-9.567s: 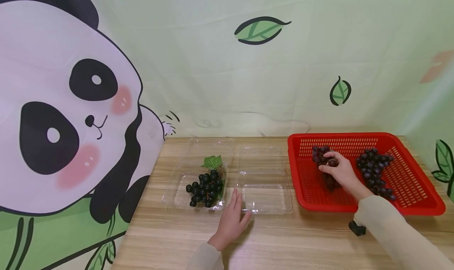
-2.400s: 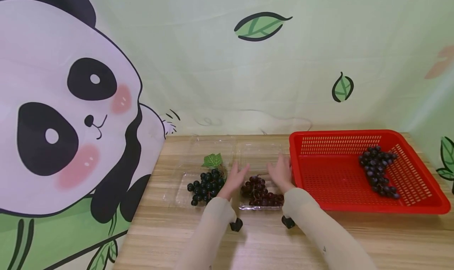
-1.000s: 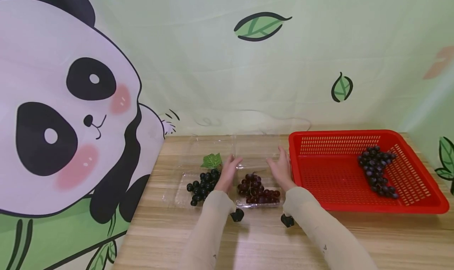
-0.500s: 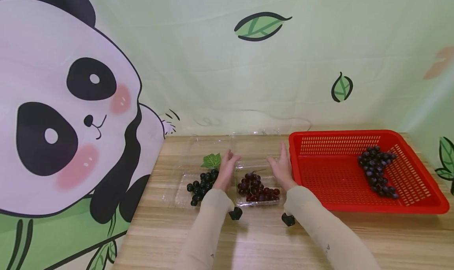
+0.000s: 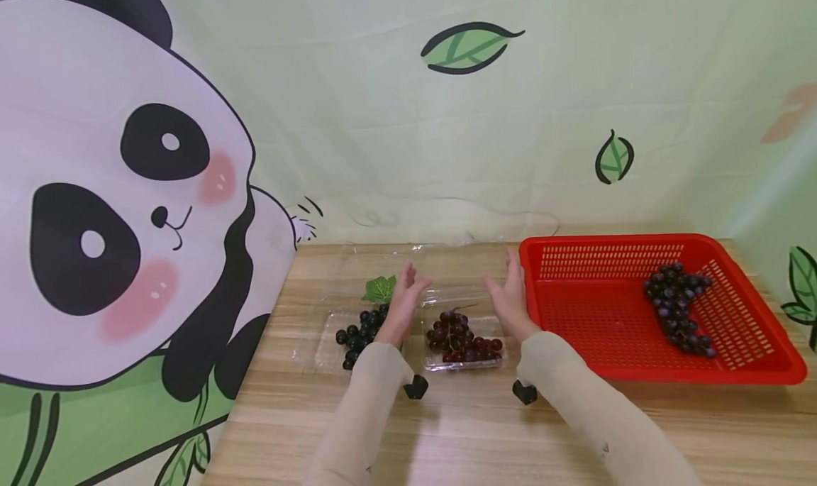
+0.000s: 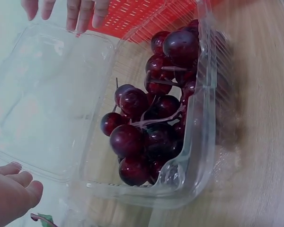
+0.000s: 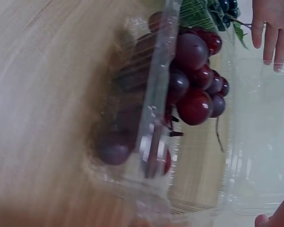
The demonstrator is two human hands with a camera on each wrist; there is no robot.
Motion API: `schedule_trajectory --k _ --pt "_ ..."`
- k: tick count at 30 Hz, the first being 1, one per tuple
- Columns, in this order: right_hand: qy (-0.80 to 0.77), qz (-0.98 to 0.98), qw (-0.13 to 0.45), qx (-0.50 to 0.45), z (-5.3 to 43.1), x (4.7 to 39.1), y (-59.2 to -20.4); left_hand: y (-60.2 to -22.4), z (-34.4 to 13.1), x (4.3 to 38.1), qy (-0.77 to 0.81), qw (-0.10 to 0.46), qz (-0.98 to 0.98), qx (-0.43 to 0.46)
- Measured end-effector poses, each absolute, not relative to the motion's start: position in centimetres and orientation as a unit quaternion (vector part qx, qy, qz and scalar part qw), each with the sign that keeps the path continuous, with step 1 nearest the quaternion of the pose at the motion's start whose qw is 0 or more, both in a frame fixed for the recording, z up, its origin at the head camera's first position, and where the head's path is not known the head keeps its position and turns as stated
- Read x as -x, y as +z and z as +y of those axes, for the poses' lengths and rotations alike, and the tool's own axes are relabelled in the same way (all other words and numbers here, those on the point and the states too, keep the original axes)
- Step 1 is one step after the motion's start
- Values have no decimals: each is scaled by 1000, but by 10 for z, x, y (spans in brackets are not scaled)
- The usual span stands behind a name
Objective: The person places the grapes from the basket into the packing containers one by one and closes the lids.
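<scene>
My left hand [image 5: 402, 305] and right hand [image 5: 510, 301] are held on either side of a clear plastic clamshell box [image 5: 464, 364], fingers fairly straight. Inside it lies a bunch of dark red grapes [image 5: 456, 337], also large in the left wrist view. Its clear lid [image 6: 52, 99] stands open, hinged away from me, between both hands in the wrist views. Left of it, partly behind my left hand, a second clear box [image 5: 325, 351] holds a bunch of black grapes [image 5: 360, 337] with a green leaf [image 5: 381, 289].
A red plastic basket [image 5: 593, 330] stands close at the right with a bunch of purple grapes [image 5: 678, 308] inside. The wooden table [image 5: 472, 436] meets a panda-printed backdrop [image 5: 383, 117] at the back and left.
The right hand earlier held the red grapes in the basket; they now lie in the right-hand box. In the last second the hands drew slightly apart and the lid shifted away.
</scene>
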State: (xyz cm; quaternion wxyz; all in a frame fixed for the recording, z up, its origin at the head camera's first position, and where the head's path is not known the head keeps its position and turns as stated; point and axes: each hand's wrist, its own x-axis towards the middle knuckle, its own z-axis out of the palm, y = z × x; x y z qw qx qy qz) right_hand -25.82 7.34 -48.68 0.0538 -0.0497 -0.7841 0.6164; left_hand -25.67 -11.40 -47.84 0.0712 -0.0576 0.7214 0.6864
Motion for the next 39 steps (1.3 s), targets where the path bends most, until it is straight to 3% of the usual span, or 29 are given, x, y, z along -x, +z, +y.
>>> schedule_trajectory --k 13,24,39 --pt "633 -769 78 44 83 248 -470 -477 -124 238 671 78 737 8" --pt "677 -730 52 75 88 229 -463 -463 -130 207 634 88 767 -37" --pt "608 -794 2 12 92 186 -470 -476 -139 183 580 102 805 -66"
